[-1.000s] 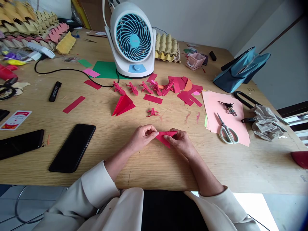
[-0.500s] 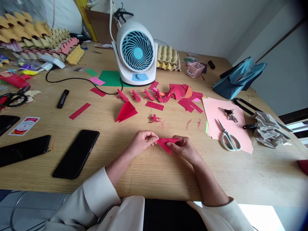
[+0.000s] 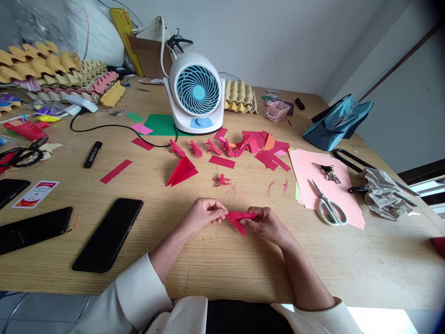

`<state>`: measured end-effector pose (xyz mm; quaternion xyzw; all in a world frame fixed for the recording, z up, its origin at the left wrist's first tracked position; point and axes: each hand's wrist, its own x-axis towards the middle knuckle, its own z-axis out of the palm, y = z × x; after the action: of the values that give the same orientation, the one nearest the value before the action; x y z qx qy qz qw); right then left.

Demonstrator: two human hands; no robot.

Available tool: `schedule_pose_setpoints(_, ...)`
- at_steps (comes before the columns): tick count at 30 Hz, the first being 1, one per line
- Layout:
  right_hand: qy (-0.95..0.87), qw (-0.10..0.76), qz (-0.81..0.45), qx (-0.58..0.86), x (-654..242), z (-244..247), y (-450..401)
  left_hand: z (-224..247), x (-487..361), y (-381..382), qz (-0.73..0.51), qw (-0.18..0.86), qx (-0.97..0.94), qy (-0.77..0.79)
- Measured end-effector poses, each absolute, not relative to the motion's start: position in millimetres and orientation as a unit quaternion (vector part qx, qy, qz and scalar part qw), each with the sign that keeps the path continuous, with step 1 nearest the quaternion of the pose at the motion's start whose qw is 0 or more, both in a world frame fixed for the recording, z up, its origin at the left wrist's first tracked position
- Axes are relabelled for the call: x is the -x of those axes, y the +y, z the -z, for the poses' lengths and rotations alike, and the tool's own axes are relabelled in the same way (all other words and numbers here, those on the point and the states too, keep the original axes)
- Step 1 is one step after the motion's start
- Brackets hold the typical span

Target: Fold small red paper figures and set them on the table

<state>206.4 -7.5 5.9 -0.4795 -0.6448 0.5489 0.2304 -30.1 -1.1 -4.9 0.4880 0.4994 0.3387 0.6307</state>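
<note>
A folded piece of red paper (image 3: 238,222) in a triangle shape is held up between my two hands, just above the table. My left hand (image 3: 206,215) pinches its left corner between thumb and fingers. On the right edge, my right hand (image 3: 266,224) grips the paper with the thumb in front and fingers behind. Beyond the hands lies a small folded red paper figure (image 3: 221,180). A larger folded red paper piece (image 3: 181,171) rests to its left. Several more red paper figures (image 3: 212,146) stand in a row in front of the fan.
A white fan (image 3: 199,93) stands at the back centre. Red paper scraps (image 3: 267,159) lie right of the row. Scissors (image 3: 328,206) and keys (image 3: 328,172) rest on pink sheets (image 3: 306,169) at right. Several phones (image 3: 108,234) and a black marker (image 3: 93,154) lie at left.
The camera view has tilted up slightly, so everything sits lower in the picture. Both hands keep their hold on the red paper, with hardly any movement.
</note>
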Motion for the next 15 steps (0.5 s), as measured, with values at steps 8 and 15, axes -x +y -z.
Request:
schedule_pose_setpoints(8,-0.639,0.238,-0.548,0.483,-206.1,-4.5,-7.9,3.5,33.1,0.4,-0.352,0.618,-0.489,0.505)
schedule_pose_setpoints(15,-0.65,0.228,-0.561,0.459,-209.0,-2.5,-6.2,3.4,34.7,0.9,-0.373,0.578,-0.533,0.492)
